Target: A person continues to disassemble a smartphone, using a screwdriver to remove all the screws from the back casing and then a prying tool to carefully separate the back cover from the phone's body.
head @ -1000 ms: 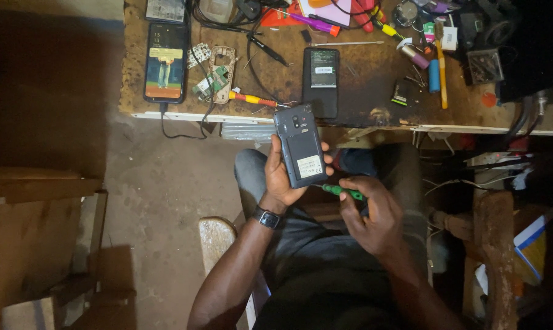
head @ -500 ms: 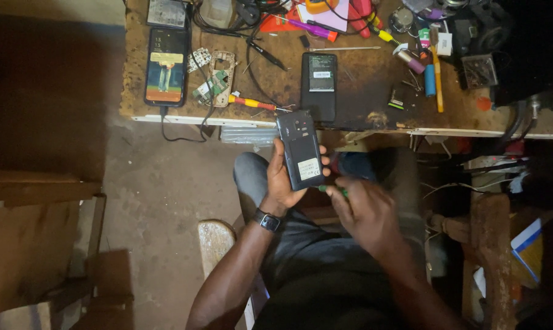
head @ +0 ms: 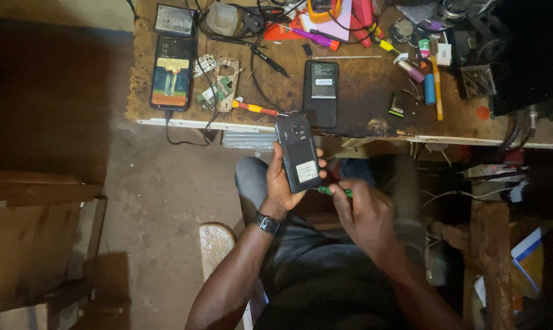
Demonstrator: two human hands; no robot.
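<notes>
The left hand (head: 283, 183) grips a dark phone (head: 297, 153) upright, just off the bench's (head: 362, 122) near edge; the right hand (head: 365, 211), beside it, pinches a green screwdriver (head: 334, 191) at the phone's lower corner.

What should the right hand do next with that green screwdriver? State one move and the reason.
Probably seat the tip on a screw at the phone's lower edge: the left hand holds the dark phone back-side up, and the right hand has the green-handled screwdriver just beside it.
</notes>
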